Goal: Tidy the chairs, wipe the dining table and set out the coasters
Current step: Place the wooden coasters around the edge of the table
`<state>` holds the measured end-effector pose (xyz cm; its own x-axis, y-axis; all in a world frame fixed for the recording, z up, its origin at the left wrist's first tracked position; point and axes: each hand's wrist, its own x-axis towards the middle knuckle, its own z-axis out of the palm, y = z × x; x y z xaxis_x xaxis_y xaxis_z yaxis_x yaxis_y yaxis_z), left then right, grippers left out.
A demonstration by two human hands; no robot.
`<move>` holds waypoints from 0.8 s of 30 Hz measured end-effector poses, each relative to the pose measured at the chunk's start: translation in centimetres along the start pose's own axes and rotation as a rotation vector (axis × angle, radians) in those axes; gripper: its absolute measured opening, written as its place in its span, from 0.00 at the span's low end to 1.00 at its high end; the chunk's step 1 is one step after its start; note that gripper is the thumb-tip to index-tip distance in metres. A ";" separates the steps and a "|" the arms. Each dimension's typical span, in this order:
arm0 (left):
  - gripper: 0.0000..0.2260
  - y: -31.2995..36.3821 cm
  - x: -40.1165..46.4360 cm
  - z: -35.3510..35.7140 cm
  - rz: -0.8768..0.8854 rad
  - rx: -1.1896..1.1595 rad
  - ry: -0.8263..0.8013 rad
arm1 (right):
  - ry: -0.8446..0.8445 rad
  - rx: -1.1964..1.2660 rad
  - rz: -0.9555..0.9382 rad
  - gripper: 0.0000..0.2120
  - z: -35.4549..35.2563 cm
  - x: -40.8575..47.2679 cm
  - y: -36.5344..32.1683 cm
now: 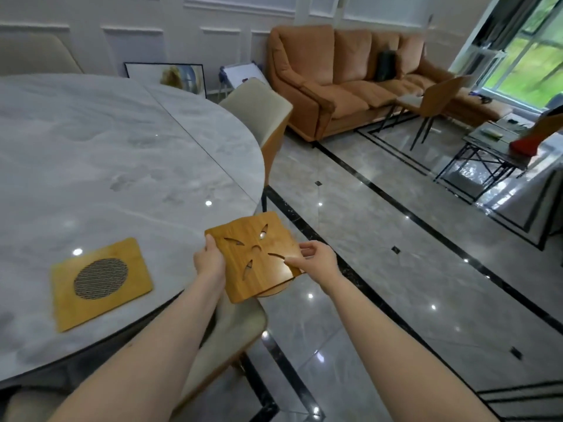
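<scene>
Seen from above, looking down over two bare forearms. Left hand (209,259) gripping the left edge of a square wooden coaster (254,254) with leaf-shaped cutouts, thumb on top. Right hand (315,258) pinching the same coaster at its right edge, thumb and fingers curled onto it. Coaster held flat in the air, just off the curved edge of the dining table (122,153), above the gap between table and floor. Beneath it, the rounded rim of another wooden piece (275,291) peeking out; whether a second coaster, cannot tell.

On the marble tabletop, near the closest edge and to the left of the hands, a rectangular wooden coaster with a round perforated centre (102,278), lying flat, well inside the rim. Rest of the visible tabletop pale grey with a seam line across it.

Cream-seated chair (231,330) tucked under the table edge directly below the held coaster. A second cream chair (262,117) pushed in at the far curve of the table.

To the right, glossy grey tiled floor (380,269) with black border lines, wide and open toward an orange sofa (341,80) against the far wall. A brown chair (438,99) standing alone in front of the sofa, a glass-topped side table (487,144) near the right edge, a bright window (533,56) beyond.
</scene>
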<state>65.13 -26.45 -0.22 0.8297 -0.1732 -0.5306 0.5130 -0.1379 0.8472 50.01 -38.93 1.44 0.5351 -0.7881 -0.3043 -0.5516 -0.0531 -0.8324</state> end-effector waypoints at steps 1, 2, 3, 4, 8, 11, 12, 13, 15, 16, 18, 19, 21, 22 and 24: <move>0.17 -0.3 -0.8 1.7 -0.005 -0.004 -0.019 | 0.010 0.025 0.019 0.25 -2.0 0.2 0.4; 0.19 -0.4 -1.4 3.1 -0.002 -0.007 -0.038 | 0.019 0.061 0.036 0.24 -3.5 0.7 0.8; 0.20 -0.6 -2.1 5.3 -0.003 0.006 -0.063 | 0.029 0.091 0.061 0.23 -5.7 1.4 1.4; 0.21 -0.5 -2.7 6.6 0.003 0.020 -0.070 | 0.034 0.122 0.084 0.22 -7.1 2.0 1.9; 0.21 0.3 -2.4 11.6 -0.008 -0.004 -0.095 | 0.019 0.215 0.169 0.24 -10.7 5.1 2.8; 0.19 1.3 -0.9 16.0 0.011 -0.012 -0.123 | -0.005 0.274 0.202 0.22 -12.9 9.0 2.6; 0.18 1.6 -0.3 17.2 0.041 0.000 -0.123 | -0.013 0.291 0.212 0.24 -13.4 10.3 2.3; 0.18 1.8 0.5 18.4 0.073 0.006 -0.114 | -0.020 0.311 0.231 0.26 -13.9 11.7 2.1; 0.19 2.8 2.5 21.5 0.123 0.020 -0.087 | -0.049 0.369 0.272 0.28 -15.1 15.2 1.5; 0.19 3.2 3.4 22.7 0.137 0.034 -0.074 | -0.070 0.393 0.295 0.26 -15.5 16.7 1.1; 0.19 4.6 5.5 25.7 0.150 0.046 -0.069 | -0.135 0.445 0.327 0.20 -16.5 19.9 -0.6; 0.19 5.3 6.7 27.3 0.137 0.051 -0.064 | -0.172 0.477 0.352 0.18 -16.8 21.8 -1.5; 0.18 6.8 8.2 29.2 0.122 0.040 -0.066 | -0.218 0.548 0.390 0.17 -17.3 24.6 -2.8; 0.18 7.5 9.0 30.0 0.118 0.038 -0.070 | -0.238 0.576 0.401 0.17 -17.5 26.0 -3.3; 0.18 8.8 10.9 31.7 0.111 0.041 -0.050 | -0.271 0.621 0.410 0.18 -17.8 28.9 -4.2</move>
<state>71.74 -60.50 0.64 0.8682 -0.2378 -0.4355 0.4089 -0.1545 0.8994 56.42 -72.43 4.39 0.5481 -0.4896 -0.6782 -0.3231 0.6239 -0.7116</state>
